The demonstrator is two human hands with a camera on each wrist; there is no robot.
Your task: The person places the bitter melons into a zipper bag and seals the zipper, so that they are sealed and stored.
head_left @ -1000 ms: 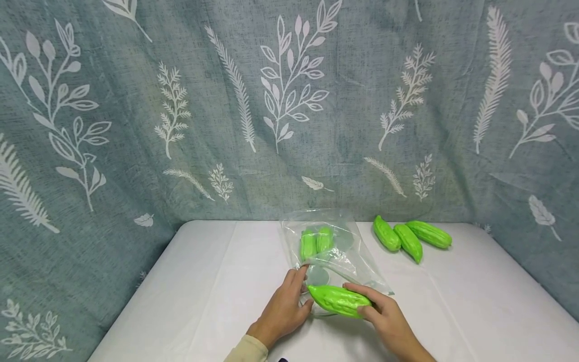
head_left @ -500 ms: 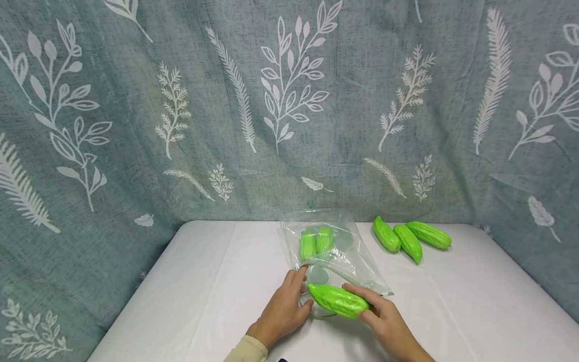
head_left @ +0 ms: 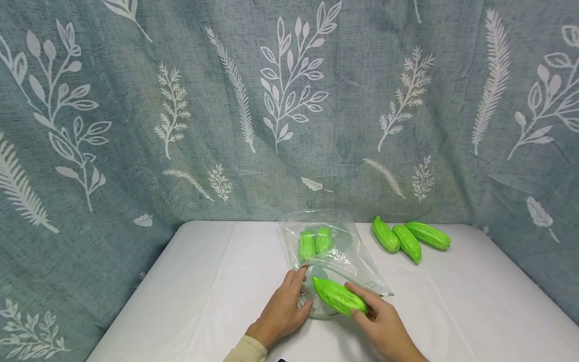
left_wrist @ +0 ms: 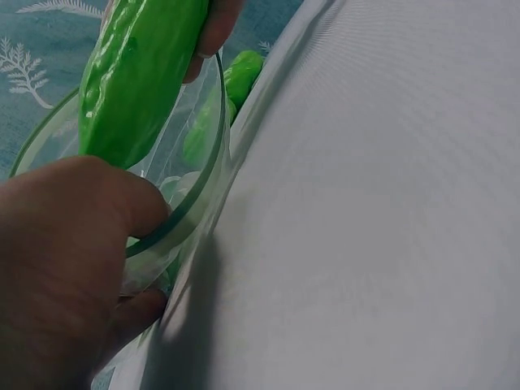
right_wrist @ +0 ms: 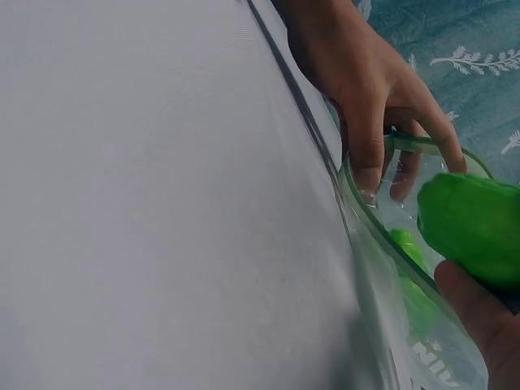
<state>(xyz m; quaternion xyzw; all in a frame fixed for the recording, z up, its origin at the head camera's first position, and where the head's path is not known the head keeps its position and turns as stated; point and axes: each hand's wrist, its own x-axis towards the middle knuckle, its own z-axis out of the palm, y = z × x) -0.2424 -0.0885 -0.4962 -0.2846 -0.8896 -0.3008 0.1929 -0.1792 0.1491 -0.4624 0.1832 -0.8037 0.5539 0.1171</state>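
Note:
My right hand (head_left: pixel 383 321) grips a bright green bitter melon (head_left: pixel 338 295) at its right end. Its pointed tip is over the mouth of a clear plastic zip bag (head_left: pixel 359 266). At the bag's left edge, my left hand (head_left: pixel 281 306) holds the mouth apart; in the left wrist view the green-edged rim (left_wrist: pixel 213 158) passes between its finger and thumb. Two more bitter melons (head_left: pixel 307 246) lie deeper in the bag, seen through the plastic. From the right wrist view, the gripped bitter melon (right_wrist: pixel 475 227) appears at the bag opening, close above the rim.
Three loose bitter melons (head_left: pixel 409 245) lie together at the back right of the white-covered table (head_left: pixel 203 281). Behind the table hangs a grey-green curtain (head_left: pixel 289 176) with a white leaf pattern, and more of it runs along both sides.
The right hand has tilted the bitter melon and brought it slightly left and forward, its tip now farther over the bag's mouth. The left hand has stayed in place at the rim.

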